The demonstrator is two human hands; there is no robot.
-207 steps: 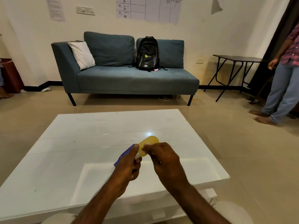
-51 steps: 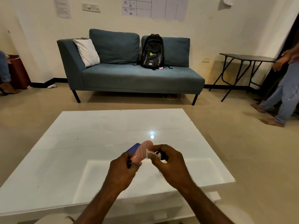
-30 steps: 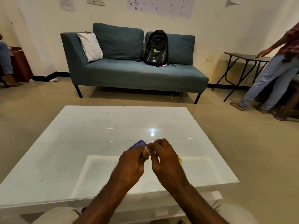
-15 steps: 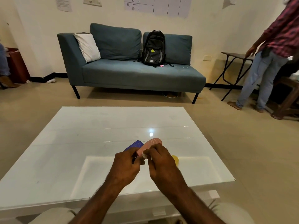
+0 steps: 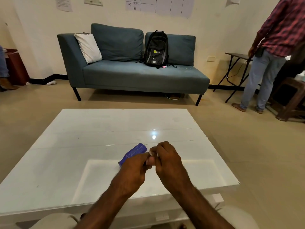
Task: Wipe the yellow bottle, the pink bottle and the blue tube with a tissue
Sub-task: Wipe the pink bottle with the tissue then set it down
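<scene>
My left hand (image 5: 132,169) and my right hand (image 5: 166,159) meet above the near middle of the white table (image 5: 99,129). Between them only a small part of the pink bottle (image 5: 150,161) shows, gripped by my left hand. My right hand pinches a white tissue (image 5: 151,152) against the bottle. The blue tube (image 5: 133,154) lies on the table just behind my left hand, pointing away to the right. The yellow bottle is hidden, not visible in this view.
A blue sofa (image 5: 132,75) with a black backpack (image 5: 156,50) stands beyond the table. A person (image 5: 267,55) stands at the right by a folding table (image 5: 237,55) and a wooden stool (image 5: 290,98). My knees show below the table's near edge.
My right hand has slid over the pink bottle, which now is almost covered. The yellow bottle seen beside my right hand is now hidden. The person at the right has stepped farther right.
</scene>
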